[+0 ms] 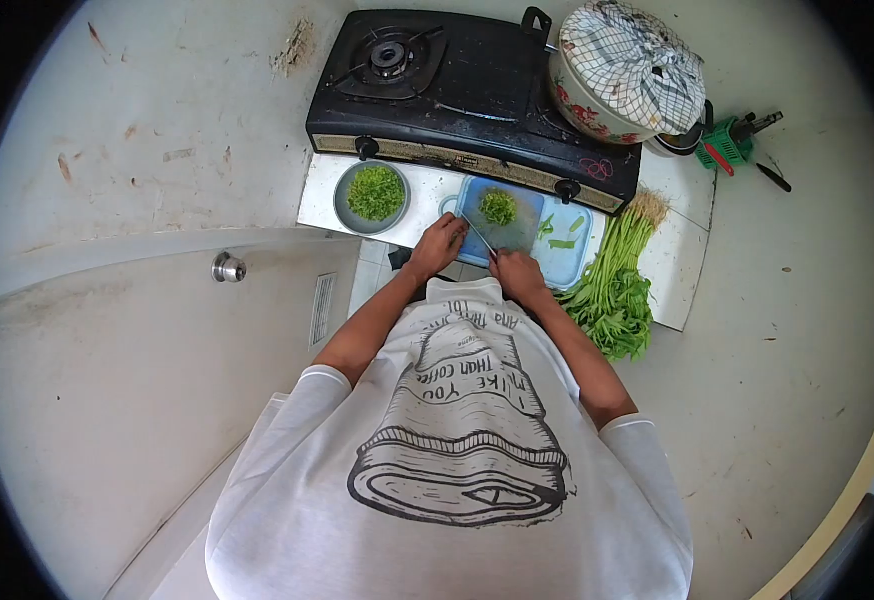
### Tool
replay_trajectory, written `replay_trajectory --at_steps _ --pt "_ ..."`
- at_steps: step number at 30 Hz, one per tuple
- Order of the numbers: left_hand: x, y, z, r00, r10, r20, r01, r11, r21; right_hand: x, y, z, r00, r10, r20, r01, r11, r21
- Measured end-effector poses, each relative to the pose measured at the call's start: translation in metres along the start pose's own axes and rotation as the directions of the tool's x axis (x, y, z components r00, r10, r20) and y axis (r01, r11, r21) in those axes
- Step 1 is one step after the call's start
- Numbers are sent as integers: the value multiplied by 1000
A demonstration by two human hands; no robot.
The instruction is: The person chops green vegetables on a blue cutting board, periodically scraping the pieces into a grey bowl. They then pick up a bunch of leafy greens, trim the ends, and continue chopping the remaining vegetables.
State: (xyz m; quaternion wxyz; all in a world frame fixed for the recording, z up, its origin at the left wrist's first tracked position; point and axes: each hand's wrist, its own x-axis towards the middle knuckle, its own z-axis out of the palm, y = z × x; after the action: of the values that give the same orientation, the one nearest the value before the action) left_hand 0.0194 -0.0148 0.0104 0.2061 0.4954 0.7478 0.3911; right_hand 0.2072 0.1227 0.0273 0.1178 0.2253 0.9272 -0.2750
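Observation:
My right hand [519,276] is closed around the handle of a knife [479,236], whose blade slants up and left over the near edge of a blue chopping board [525,238]. Close to the blade's tip, at the board's left edge, my left hand [441,243] has its fingers bent together; what they pinch, if anything, is too small to make out. A small heap of finely chopped greens [498,207] sits on the board beyond the blade. Several cut green pieces [561,243] lie on the board's lighter right part.
Left of the board stands a grey bowl [373,229] with chopped greens inside. A bunch of leafy stalks [612,275] with roots lies right. Behind are a black gas stove [487,75], a cloth-covered floral pot [597,110] and a green basket [722,143] with utensils.

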Motion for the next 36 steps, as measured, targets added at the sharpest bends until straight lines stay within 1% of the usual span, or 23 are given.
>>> replay_trajectory --at_steps 1,4,8,11,13,19,25,28,33,36 --pt "-1 1 -3 1000 5 15 -6 1000 16 0 -1 0 1000 -1 8 1 1000 -3" --pt "0 1 -6 997 43 69 -47 997 66 -4 -5 -6 999 6 -33 -6 1000 -3" --pt "4 -1 -8 989 92 114 -103 990 101 -6 -2 -4 999 31 -11 -31 999 -34" --pt "2 -5 -5 990 79 121 -97 984 152 -6 -1 -2 999 35 10 -35 999 -14" --pt "-1 -3 -5 991 84 104 -98 985 139 -3 -3 -6 999 37 38 -37 999 -20" --pt "4 -1 -6 992 66 106 -81 985 150 2 9 12 998 -17 -67 15 999 -38" --pt "2 -2 -3 994 70 88 -82 987 141 -11 9 1 998 24 -59 -23 1000 11" --pt "3 -1 -5 993 76 89 -89 984 151 -10 7 0 999 -30 -45 30 1000 3" --pt "3 0 -5 993 87 76 -97 986 133 -9 1 -2 1000 -22 -7 22 1000 -8" --pt "2 2 -4 996 40 80 -50 991 125 -1 0 0 999 -48 -22 47 999 -14"
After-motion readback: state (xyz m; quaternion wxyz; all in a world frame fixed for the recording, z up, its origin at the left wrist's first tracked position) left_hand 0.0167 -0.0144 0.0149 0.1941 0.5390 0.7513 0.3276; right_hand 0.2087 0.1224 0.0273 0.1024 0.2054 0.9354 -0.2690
